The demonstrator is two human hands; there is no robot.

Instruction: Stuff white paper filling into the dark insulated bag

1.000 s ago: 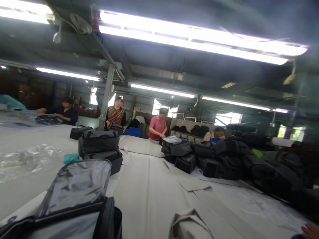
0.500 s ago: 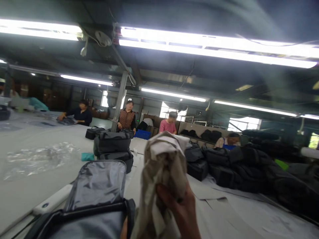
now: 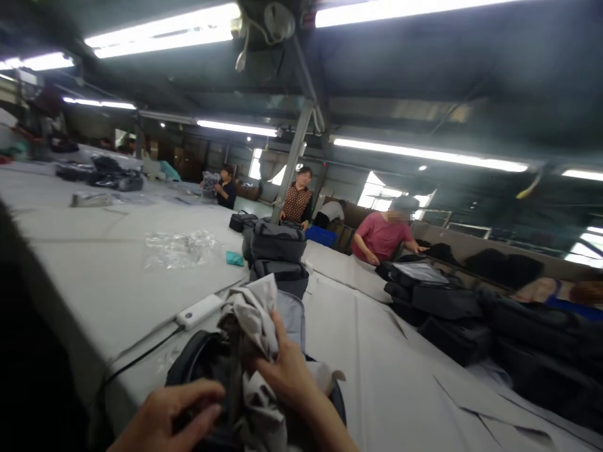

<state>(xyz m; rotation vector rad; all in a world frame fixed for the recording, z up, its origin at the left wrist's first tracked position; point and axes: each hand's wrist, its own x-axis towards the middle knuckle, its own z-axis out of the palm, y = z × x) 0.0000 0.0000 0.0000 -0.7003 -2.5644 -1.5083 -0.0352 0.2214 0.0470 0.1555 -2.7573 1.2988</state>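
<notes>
gripping a crumpled grey cloth with my right hand, fingers curled round it, wrist angled in from the near right. my left hand clenches the rim of the dark bag at the near edge of the table, palm down. the cloth sits over the bag's mouth; a white power bank lies just left.

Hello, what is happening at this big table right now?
A person's right hand grips a wad of crumpled paper at the mouth of an open grey bag, while the left hand holds the bag's near edge. Two more grey bags are stacked behind it. Across the table, other people handle dark bags.
</notes>
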